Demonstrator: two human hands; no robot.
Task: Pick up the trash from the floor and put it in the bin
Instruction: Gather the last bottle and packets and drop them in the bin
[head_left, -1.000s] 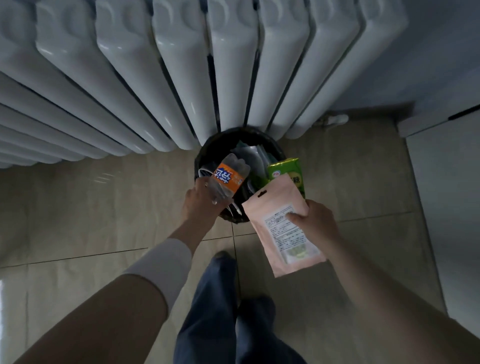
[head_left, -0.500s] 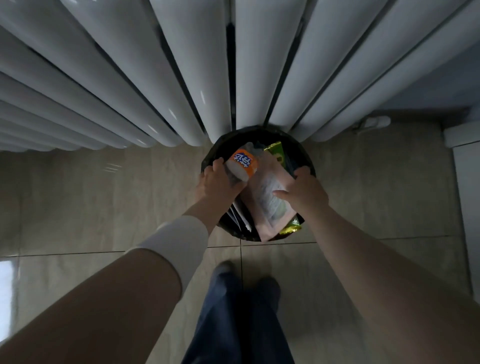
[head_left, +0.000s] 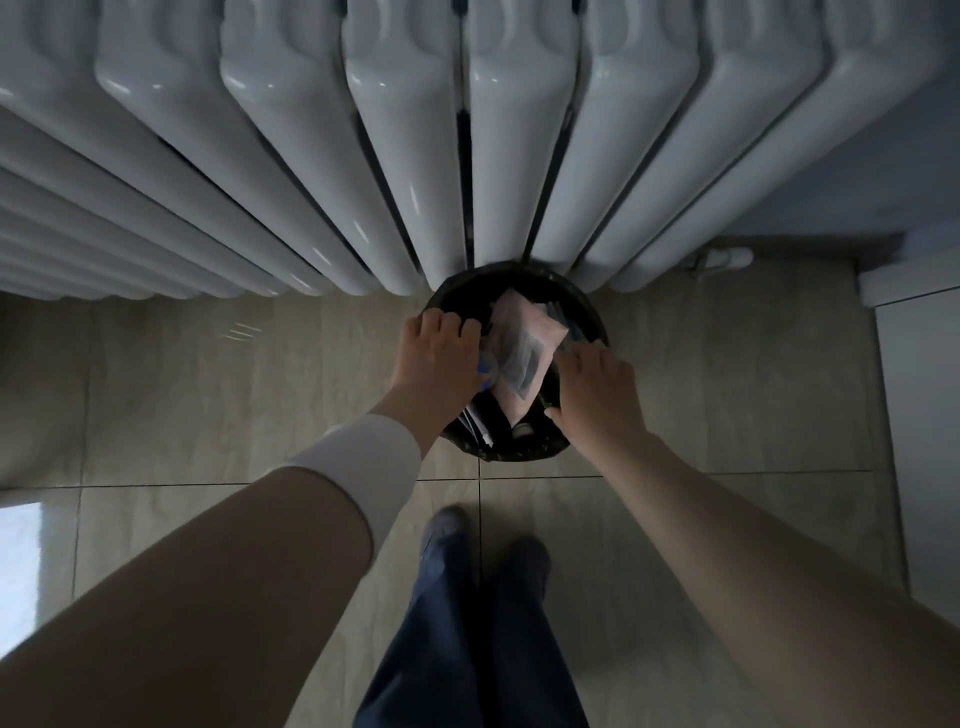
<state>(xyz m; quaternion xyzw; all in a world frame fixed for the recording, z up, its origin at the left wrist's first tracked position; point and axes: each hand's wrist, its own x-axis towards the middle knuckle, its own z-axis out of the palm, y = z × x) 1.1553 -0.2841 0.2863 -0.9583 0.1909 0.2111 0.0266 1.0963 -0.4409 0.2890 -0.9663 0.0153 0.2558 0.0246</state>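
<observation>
A black-lined round bin (head_left: 511, 456) stands on the tiled floor against the radiator. A pink snack pouch (head_left: 525, 340) lies inside it on top of other trash, tilted. My left hand (head_left: 440, 358) reaches palm down over the bin's left side and covers a clear plastic bottle (head_left: 487, 370), of which only a small bluish part shows at the palm. My right hand (head_left: 597, 395) rests over the bin's right rim with fingers spread, just off the pouch. A sliver of a green packet (head_left: 545, 401) shows by my right thumb.
A white column radiator (head_left: 415, 156) fills the wall right behind the bin. A white cabinet (head_left: 919, 415) stands at the right. My legs in dark trousers (head_left: 467, 623) are just in front of the bin. A small white fitting (head_left: 727, 255) sits by the wall.
Both hands have gone lower into the bin. The pouch has left my right hand and now lies in the bin. The bottle's orange label has sunk out of sight under my left hand.
</observation>
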